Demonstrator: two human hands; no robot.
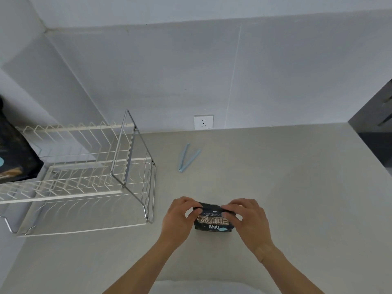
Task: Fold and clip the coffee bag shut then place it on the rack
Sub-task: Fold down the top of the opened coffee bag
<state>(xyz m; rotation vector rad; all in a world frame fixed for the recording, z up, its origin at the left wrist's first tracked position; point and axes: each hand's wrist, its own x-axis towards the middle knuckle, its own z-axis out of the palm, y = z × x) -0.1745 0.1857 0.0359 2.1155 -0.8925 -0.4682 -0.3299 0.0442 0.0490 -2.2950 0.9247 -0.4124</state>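
A small black coffee bag [213,222] with pale lettering stands on the grey counter in front of me. My left hand [179,219] pinches the bag's top edge at its left end, and my right hand [248,219] pinches the top at its right end, with the top pressed down into a fold. A pale blue bag clip [187,157] lies open in a V shape on the counter beyond the bag, apart from both hands. The white and steel wire rack [84,172] stands at the left.
Another black bag [14,149] sits on the rack's upper left. A wall socket [203,122] is set low in the back wall. A dark appliance [375,124] bounds the counter [297,187] at the right.
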